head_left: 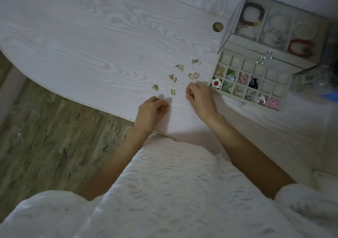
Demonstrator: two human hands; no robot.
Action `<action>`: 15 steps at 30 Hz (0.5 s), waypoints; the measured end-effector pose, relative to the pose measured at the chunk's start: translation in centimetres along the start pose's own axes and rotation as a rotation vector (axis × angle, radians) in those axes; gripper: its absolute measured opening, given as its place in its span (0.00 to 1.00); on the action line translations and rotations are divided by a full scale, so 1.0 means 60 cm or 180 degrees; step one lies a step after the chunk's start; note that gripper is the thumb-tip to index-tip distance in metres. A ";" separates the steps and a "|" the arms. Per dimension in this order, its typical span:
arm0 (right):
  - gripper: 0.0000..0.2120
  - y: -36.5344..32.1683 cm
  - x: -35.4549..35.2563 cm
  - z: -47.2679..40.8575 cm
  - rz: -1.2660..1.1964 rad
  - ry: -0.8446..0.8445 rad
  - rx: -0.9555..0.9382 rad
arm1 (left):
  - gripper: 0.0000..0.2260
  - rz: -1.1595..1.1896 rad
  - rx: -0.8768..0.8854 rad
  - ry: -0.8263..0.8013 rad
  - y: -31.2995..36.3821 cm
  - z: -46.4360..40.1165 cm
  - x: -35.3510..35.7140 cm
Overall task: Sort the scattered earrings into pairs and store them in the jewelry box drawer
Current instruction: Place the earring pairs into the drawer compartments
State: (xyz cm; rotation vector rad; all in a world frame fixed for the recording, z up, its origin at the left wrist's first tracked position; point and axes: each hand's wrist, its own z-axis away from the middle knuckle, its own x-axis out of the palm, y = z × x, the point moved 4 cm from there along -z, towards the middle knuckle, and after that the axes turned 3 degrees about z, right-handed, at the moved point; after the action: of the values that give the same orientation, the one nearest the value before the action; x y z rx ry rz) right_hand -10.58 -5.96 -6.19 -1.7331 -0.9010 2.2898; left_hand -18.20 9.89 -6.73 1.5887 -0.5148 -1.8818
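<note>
Several small gold earrings lie on the white table (91,45) in loose pairs: triangle ones (172,78), twisted hoops (193,75), pearl studs (196,61), a gold cluster (155,87) and a single stud (173,91). My right hand (199,98) pinches a thin small earring (188,94) between thumb and fingertips, just left of the open drawer (281,102). My left hand (151,111) rests near the table's front edge with fingers curled round a small piece, barely visible. The drawer's grid holds coloured earrings, among them a white flower (216,83).
The jewelry box (259,41) with a clear lid stands at the right, bracelets inside its top tray. A round cable hole (217,26) is in the table behind the earrings. Wooden floor shows at the left, past the table's curved edge. My white garment fills the foreground.
</note>
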 end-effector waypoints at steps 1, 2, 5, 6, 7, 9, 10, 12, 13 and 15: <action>0.02 0.000 0.003 0.002 0.0034 0.0001 0.0016 | 0.05 -0.0008 0.0019 0.0011 0.001 0.000 -0.001; 0.03 -0.001 0.006 0.004 0.0124 -0.0004 0.0007 | 0.05 -0.0019 0.0031 0.0018 0.002 0.000 -0.001; 0.04 -0.003 0.013 0.008 0.0378 0.0015 -0.0079 | 0.04 -0.0063 0.0043 0.0028 0.005 -0.004 -0.003; 0.03 -0.002 0.012 0.008 0.0397 0.0034 -0.0073 | 0.04 -0.0076 0.0041 0.0030 0.005 -0.005 -0.005; 0.03 -0.001 0.010 0.009 0.0394 0.0045 -0.0054 | 0.04 -0.0095 0.0049 0.0038 0.007 -0.007 -0.005; 0.03 0.002 0.006 0.013 0.0345 0.0061 -0.0044 | 0.03 -0.0159 0.0074 0.0060 0.010 -0.011 -0.007; 0.03 0.002 0.004 0.015 0.0295 0.0071 -0.0051 | 0.03 -0.0179 0.0082 0.0069 0.010 -0.013 -0.009; 0.03 0.004 0.001 0.021 0.0174 0.0101 -0.0062 | 0.03 -0.0183 0.0084 0.0090 0.010 -0.016 -0.011; 0.03 0.006 0.000 0.024 0.0132 0.0124 -0.0074 | 0.03 -0.0183 0.0071 0.0106 0.009 -0.017 -0.011; 0.02 0.010 0.000 0.029 0.0082 0.0172 -0.0120 | 0.03 -0.0172 0.0046 0.0138 0.006 -0.017 -0.012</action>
State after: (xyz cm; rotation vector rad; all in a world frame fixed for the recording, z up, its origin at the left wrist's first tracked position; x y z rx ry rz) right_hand -12.00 -7.10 -6.21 -1.8229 -0.9227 2.2443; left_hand -17.06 10.19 -6.20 1.6645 -0.4721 -1.8826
